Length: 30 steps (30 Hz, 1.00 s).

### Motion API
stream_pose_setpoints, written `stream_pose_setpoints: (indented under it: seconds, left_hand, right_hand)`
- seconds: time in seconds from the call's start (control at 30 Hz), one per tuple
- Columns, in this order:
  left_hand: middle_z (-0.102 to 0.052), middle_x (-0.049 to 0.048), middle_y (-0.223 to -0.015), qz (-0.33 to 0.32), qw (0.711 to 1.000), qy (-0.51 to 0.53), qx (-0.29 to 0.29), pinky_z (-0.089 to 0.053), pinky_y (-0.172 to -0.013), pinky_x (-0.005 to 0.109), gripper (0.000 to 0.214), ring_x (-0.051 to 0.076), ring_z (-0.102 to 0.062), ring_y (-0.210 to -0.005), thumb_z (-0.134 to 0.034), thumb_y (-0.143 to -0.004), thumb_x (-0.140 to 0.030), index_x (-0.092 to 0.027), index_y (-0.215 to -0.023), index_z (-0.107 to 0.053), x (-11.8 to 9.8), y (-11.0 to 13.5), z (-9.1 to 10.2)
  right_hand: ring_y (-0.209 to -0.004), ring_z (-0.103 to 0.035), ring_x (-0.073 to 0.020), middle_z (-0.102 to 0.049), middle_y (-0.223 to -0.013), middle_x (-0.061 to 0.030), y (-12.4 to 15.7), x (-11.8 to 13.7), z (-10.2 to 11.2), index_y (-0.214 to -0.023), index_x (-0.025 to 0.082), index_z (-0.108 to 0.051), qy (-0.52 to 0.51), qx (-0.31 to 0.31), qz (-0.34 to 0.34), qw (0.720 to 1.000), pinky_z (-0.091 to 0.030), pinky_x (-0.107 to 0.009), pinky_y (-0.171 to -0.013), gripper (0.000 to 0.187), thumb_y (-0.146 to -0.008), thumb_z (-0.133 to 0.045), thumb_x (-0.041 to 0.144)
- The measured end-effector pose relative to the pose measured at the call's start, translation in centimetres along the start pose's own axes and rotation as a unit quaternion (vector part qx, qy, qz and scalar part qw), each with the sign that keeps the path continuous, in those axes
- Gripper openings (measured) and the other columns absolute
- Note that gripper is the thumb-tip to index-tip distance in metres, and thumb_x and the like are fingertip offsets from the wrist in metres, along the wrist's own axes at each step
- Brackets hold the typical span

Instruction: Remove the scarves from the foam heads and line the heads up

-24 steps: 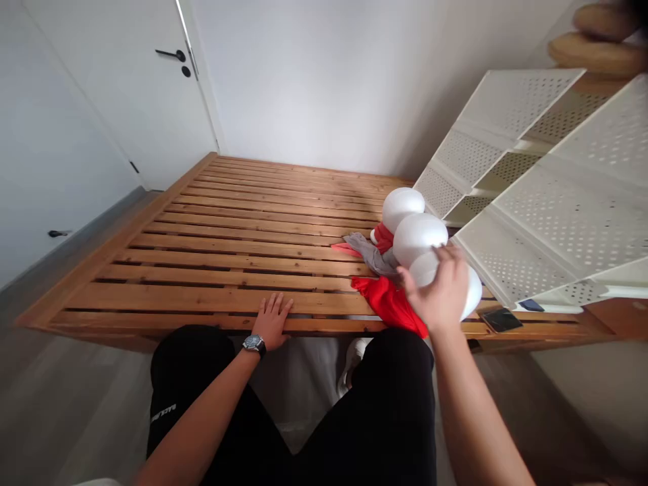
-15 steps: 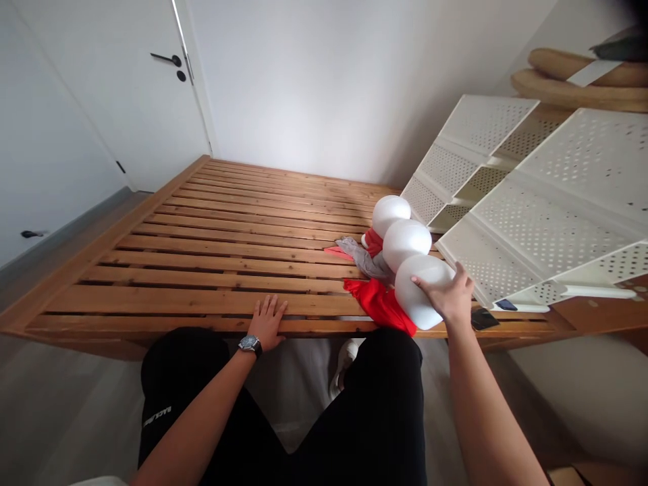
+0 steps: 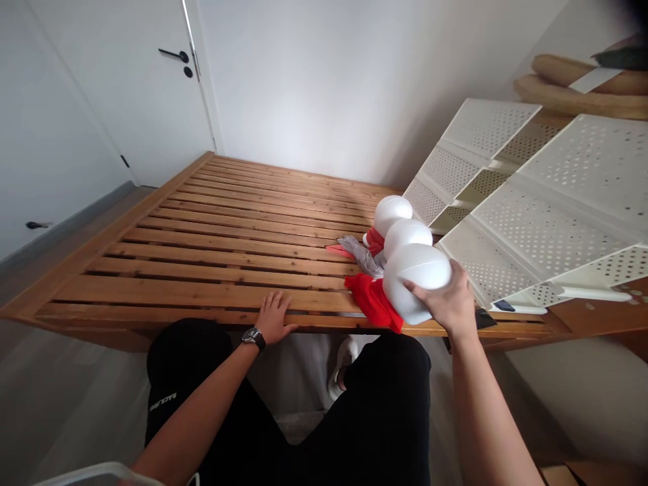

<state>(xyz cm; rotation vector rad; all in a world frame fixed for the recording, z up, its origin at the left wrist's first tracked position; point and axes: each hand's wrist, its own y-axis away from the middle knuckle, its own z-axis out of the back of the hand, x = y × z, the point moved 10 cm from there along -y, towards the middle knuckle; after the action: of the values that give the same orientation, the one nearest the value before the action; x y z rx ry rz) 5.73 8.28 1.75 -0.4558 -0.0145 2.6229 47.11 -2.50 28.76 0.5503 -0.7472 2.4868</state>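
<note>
Bed frame [image 3: 212,270]: bare wooden slats that fill the middle of the view. It carries everything below.
Shelf unit [image 3: 547,223]: white perforated panels lying tilted on the right end of the bed frame. Two open compartments face the camera, with only their holed inner walls in view.
Door [image 3: 152,88]: white with a dark handle, at the far left corner.
Nearest white form [image 3: 416,273]: smooth and egg-shaped, at the near edge of the bed frame, just beside the shelf unit and over the red cloth. Whether it rests there or is lifted cannot be told.
Two more white forms [image 3: 392,212]: in a row behind it, close together.
Red cloth [image 3: 372,300]: crumpled and hanging over the near edge.
Right hand [image 3: 448,304]: wrapped around the right side of the nearest white form, with the fingers curved over it.
Left hand [image 3: 273,317]: flat on the near slat with the fingers spread, holding nothing.
Grey cloth [image 3: 360,251]: bunched left of the middle form.
Watch [image 3: 254,336]: on the left wrist.
</note>
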Motion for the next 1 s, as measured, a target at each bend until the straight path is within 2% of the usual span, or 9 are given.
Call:
stream_pose_setpoints:
  seconds: [0.1,0.2,0.3,0.37,0.53,0.67,0.77,0.9,1.0]
  left_hand:
    - [-0.044,0.0183,-0.157,-0.059,0.993,0.062,-0.080,-0.033,-0.124,0.051,0.065,0.033,-0.037,-0.149,-0.061,-0.094,-0.051,-0.014,-0.147,-0.053,-4.0,0.4,3.8]
    - [-0.054,0.0130,-0.149,-0.213,0.967,0.044,-0.129,-0.036,-0.122,0.045,0.045,0.027,-0.046,-0.142,-0.054,-0.099,-0.042,-0.018,-0.137,-0.061,-10.7,1.6,7.0]
    - [-0.058,0.0104,-0.146,-0.366,0.920,-0.056,-0.126,-0.037,-0.121,0.044,0.037,0.025,-0.051,-0.135,-0.049,-0.101,-0.029,-0.018,-0.134,-0.064,-16.8,2.8,6.4]
    - [-0.056,0.0125,-0.149,-0.404,0.897,-0.127,-0.124,-0.038,-0.118,0.044,0.038,0.026,-0.051,-0.136,-0.047,-0.102,-0.023,-0.014,-0.134,-0.064,-19.1,2.6,4.3]
    - [-0.063,0.0217,-0.138,-0.249,0.939,-0.219,-0.097,-0.049,-0.101,0.044,0.042,0.029,-0.058,-0.128,-0.047,-0.099,-0.015,-0.008,-0.136,-0.065,-18.5,-1.4,-0.8]
    - [-0.071,0.0244,-0.114,-0.156,0.959,-0.226,-0.070,-0.050,-0.093,0.044,0.043,0.029,-0.065,-0.108,-0.041,-0.098,-0.008,-0.003,-0.133,-0.066,-17.2,-3.1,-1.5]
    - [-0.072,0.0236,-0.106,-0.176,0.957,-0.221,-0.058,-0.048,-0.097,0.046,0.037,0.030,-0.065,-0.107,-0.041,-0.098,-0.011,-0.002,-0.114,-0.073,-17.2,-2.9,-0.8]
    - [-0.070,0.0206,-0.121,-0.256,0.949,-0.177,-0.047,-0.039,-0.112,0.048,0.034,0.030,-0.061,-0.119,-0.048,-0.097,-0.022,-0.007,-0.114,-0.073,-17.2,-0.5,1.2]
    - [-0.074,0.0160,-0.102,-0.285,0.952,-0.112,0.011,-0.036,-0.117,0.048,0.030,0.028,-0.066,-0.107,-0.055,-0.092,-0.027,-0.010,-0.108,-0.074,-16.2,1.2,2.9]
  right_hand:
    - [-0.135,-0.047,-0.0413,-0.050,-0.146,-0.0172,0.8,4.9,-1.4,-0.154,0.022,-0.036,-0.056,0.022,0.019,0.998,-0.042,-0.057,-0.113,0.124,-0.052,-0.084,0.076]
    - [-0.132,-0.052,-0.0383,-0.049,-0.145,-0.0183,1.5,9.8,-5.2,-0.156,0.022,-0.032,-0.100,0.067,0.038,0.992,-0.043,-0.054,-0.113,0.124,-0.056,-0.084,0.073]
    - [-0.137,-0.047,-0.0369,-0.048,-0.145,-0.0171,2.7,14.4,-9.9,-0.155,0.023,-0.031,-0.116,0.122,0.072,0.983,-0.043,-0.051,-0.115,0.121,-0.057,-0.084,0.069]
    - [-0.139,-0.046,-0.0369,-0.046,-0.146,-0.0168,3.6,16.6,-12.4,-0.155,0.024,-0.030,-0.112,0.155,0.080,0.978,-0.043,-0.050,-0.114,0.120,-0.058,-0.084,0.068]
    - [-0.133,-0.052,-0.0375,-0.039,-0.147,-0.0180,4.2,18.7,-14.5,-0.156,0.027,-0.027,-0.096,0.192,0.059,0.975,-0.046,-0.050,-0.109,0.119,-0.059,-0.085,0.063]
    - [-0.128,-0.056,-0.0377,-0.041,-0.142,-0.0174,4.0,18.9,-14.4,-0.155,0.027,-0.027,-0.075,0.201,0.049,0.975,-0.048,-0.050,-0.105,0.117,-0.059,-0.084,0.064]
    - [-0.126,-0.057,-0.0375,-0.042,-0.141,-0.0169,3.7,18.7,-14.4,-0.155,0.027,-0.028,-0.070,0.201,0.045,0.976,-0.049,-0.050,-0.104,0.118,-0.058,-0.084,0.066]
    - [-0.128,-0.056,-0.0354,-0.045,-0.139,-0.0160,2.8,18.3,-13.6,-0.154,0.027,-0.029,-0.095,0.202,0.056,0.973,-0.048,-0.049,-0.107,0.117,-0.058,-0.084,0.065]
    - [-0.127,-0.056,-0.0343,-0.045,-0.139,-0.0153,1.5,17.9,-12.4,-0.155,0.029,-0.031,-0.107,0.193,0.064,0.973,-0.048,-0.048,-0.108,0.118,-0.056,-0.086,0.064]
